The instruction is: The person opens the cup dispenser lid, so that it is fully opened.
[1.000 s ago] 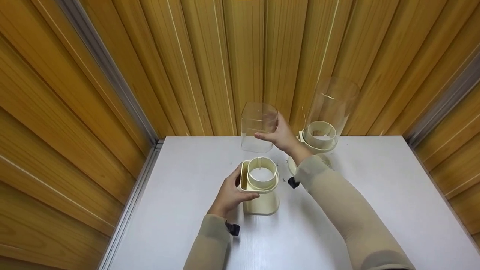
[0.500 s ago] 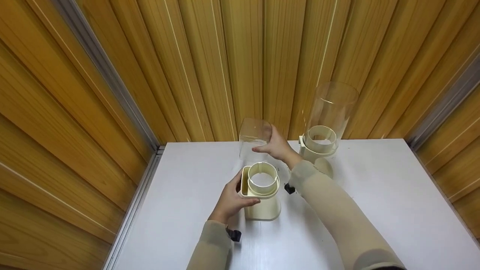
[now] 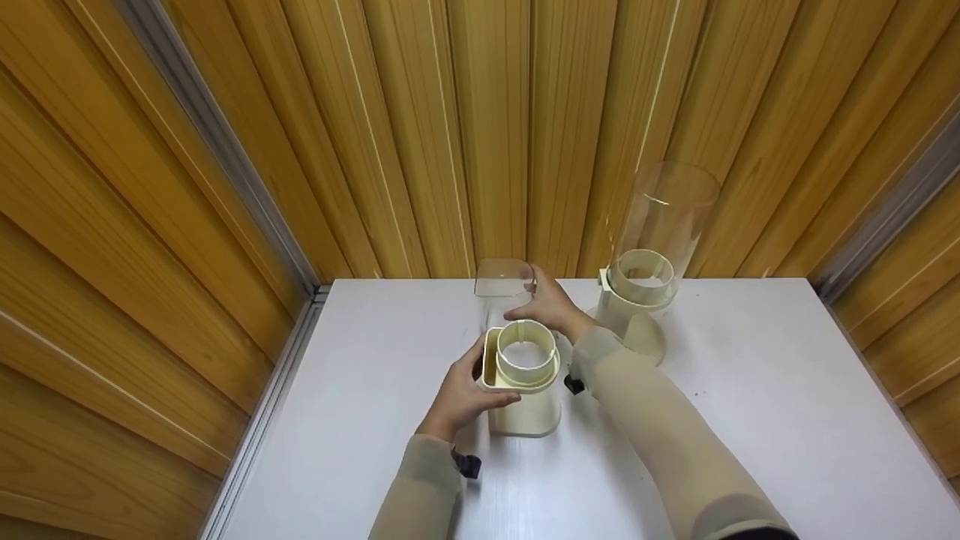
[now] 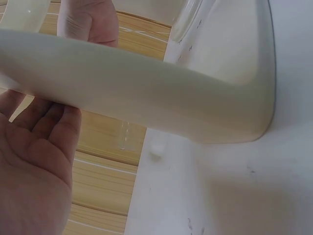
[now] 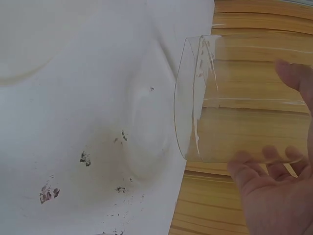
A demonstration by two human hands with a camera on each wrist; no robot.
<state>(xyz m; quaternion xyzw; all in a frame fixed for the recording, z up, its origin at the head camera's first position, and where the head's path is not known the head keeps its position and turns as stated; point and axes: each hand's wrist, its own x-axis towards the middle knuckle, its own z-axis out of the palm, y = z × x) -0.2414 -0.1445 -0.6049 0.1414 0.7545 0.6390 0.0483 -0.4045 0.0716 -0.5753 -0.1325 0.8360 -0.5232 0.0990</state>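
In the head view my left hand [image 3: 457,394] grips the upper part of a cream plastic stand [image 3: 525,416], which has a round collar on top and a wide foot on the table. The left wrist view shows the fingers [image 4: 63,127] against the stand's narrow body [image 4: 137,93]. Behind it, my right hand [image 3: 551,304] holds a clear, open-ended container [image 3: 504,277], thumb on one side and fingers on the other. The container's lower part is hidden by the stand in the head view. In the right wrist view its rim [image 5: 181,98] hangs close over the table.
A second cream stand [image 3: 637,330] with a tall clear cylinder [image 3: 671,202] on it stands at the back right, beside the right forearm. Wood-patterned panels [image 3: 487,135] rise along the white table's [image 3: 360,360] back edge. Dark specks [image 5: 85,158] mark the tabletop.
My right hand has lowered the clear container from above the table's back edge to just behind the cream stand. The left hand and that stand have hardly moved.
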